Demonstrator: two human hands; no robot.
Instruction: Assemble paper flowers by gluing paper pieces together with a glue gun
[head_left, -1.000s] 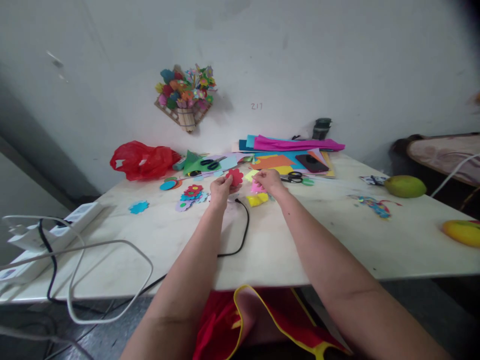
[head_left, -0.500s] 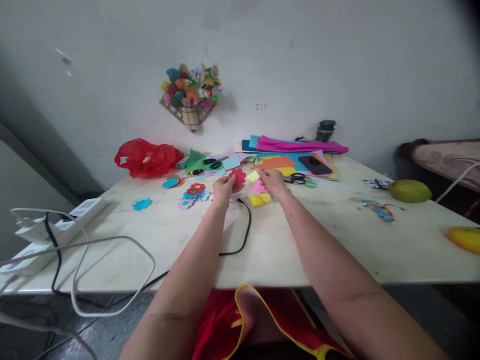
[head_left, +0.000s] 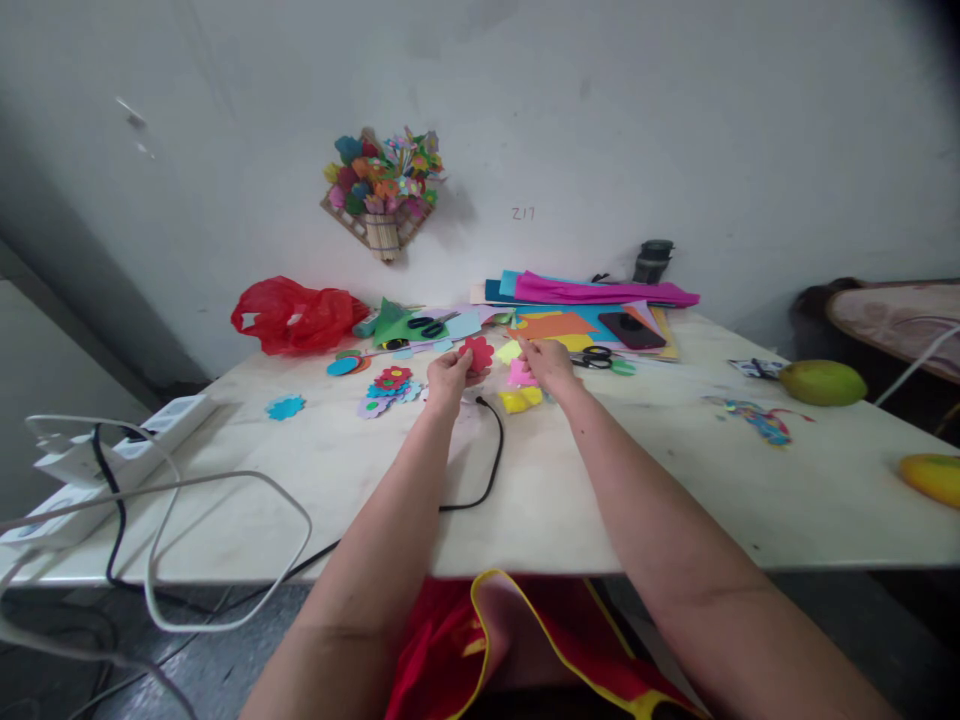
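Between the fingers of my left hand (head_left: 448,380) is a red paper flower (head_left: 478,354), held upright over the table. My right hand (head_left: 547,366) is pinched closed just to its right; whatever is between the fingertips is too small to make out. Beneath and beside my right hand lie a pink paper piece (head_left: 522,374) and a yellow one (head_left: 520,400). Left of my left hand rests a pile of cut flowers, with a red flower (head_left: 393,378) on top. A single blue flower (head_left: 286,407) lies farther left.
Black scissors (head_left: 596,357) lie right of my right hand, another pair (head_left: 433,325) behind. A phone (head_left: 631,331) rests on coloured sheets. A black cable (head_left: 495,465) crosses the table (head_left: 675,500). At left are a power strip (head_left: 169,425) and a red bag (head_left: 296,315); at right, a mango (head_left: 823,382).
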